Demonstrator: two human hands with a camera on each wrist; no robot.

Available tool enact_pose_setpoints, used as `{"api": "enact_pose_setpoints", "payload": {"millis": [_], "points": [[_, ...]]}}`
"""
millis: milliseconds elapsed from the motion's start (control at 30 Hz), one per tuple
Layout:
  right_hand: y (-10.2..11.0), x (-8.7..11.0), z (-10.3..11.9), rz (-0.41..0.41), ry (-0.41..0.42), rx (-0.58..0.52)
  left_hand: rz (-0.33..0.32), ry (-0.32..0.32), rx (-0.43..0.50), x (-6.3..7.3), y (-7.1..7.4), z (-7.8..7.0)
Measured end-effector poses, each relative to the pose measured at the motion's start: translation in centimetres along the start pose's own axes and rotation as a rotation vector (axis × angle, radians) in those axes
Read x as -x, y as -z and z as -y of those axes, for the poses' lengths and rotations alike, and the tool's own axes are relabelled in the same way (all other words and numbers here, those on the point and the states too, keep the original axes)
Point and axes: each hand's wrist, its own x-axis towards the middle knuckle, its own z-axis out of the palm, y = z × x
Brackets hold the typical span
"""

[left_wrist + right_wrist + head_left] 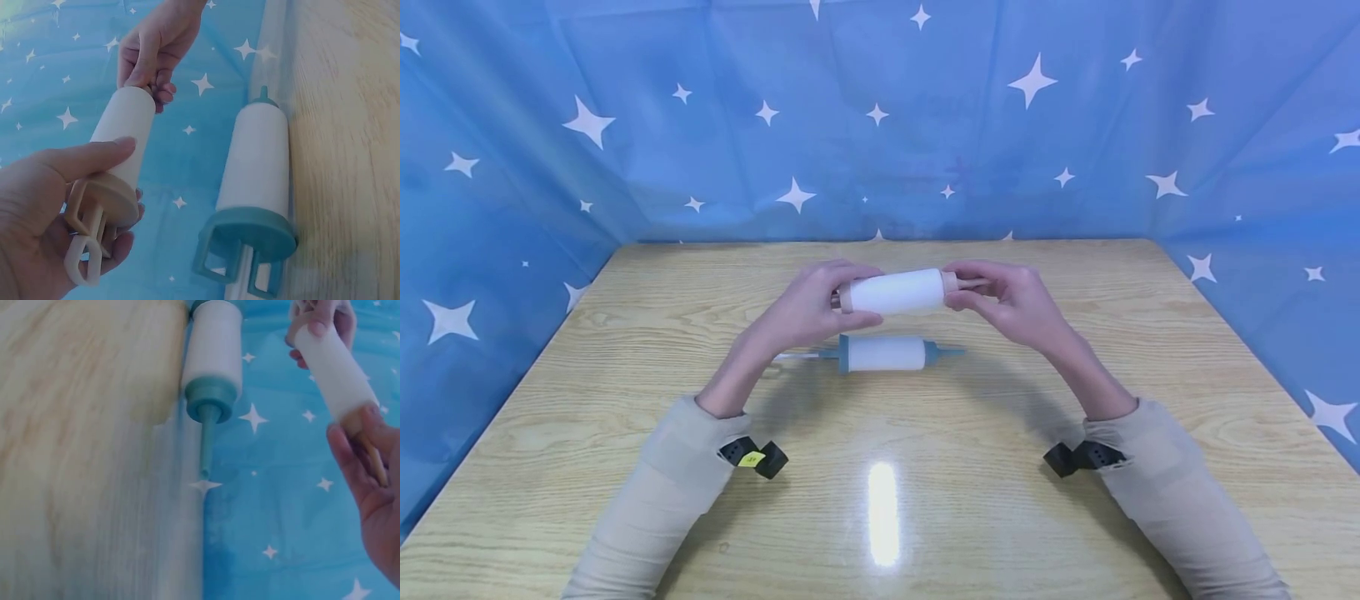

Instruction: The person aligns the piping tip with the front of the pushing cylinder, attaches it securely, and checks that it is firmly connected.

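Above the table, both hands hold a large plunger syringe [897,292] with a white barrel and beige ends. My left hand [811,302] grips it round the barrel's rear end, thumb along the barrel in the left wrist view. There the beige flange [115,199] shows, with a white plunger ring [70,261] behind it. At the opposite end, thumb and fingers of my right hand [1011,302] pinch the beige front cap [354,422]; its thin nozzle [377,464] points into the palm. A second syringe [886,353], white with blue-green ends, lies just nearer on the table, touched by neither hand.
The wooden table [970,517] stands before a blue star-patterned curtain [880,158], which also runs along both sides. On each sleeve cuff sits a small black wrist camera, the left camera [771,459] and the right camera [1062,459]. A bright reflection marks the tabletop's front middle.
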Motion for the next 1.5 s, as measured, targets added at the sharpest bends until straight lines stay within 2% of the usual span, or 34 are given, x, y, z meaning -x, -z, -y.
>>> {"api": "enact_pose_setpoints", "payload": {"millis": [100,233,633,767,1000,1233,1500], "points": [[-0.1,-0.1,-0.2,-0.008,-0.037,0.006,0.033,0.023,0.043,0.0,0.1,0.7],[0.0,-0.1,-0.7,-0.008,-0.068,0.019,0.041,0.054,0.077,0.0,0.2,1.4],[0.4,-0.1,-2.9,0.006,-0.102,0.187,0.041,0.078,0.045,-0.1,0.1,3.4],[0.4,-0.3,-3.5,0.055,-0.134,0.229,0.038,0.085,0.047,-0.2,0.0,4.0],[0.2,-0.7,-3.8,0.128,-0.210,0.205,0.048,0.119,0.064,0.0,-0.3,4.7],[-0.4,-1.6,-4.1,0.199,-0.258,0.205,0.026,0.208,0.110,0.2,-0.5,5.6],[-0.6,-1.6,-4.3,0.359,-0.269,0.238,0.020,0.209,-0.022,0.1,-1.1,6.6]]}}
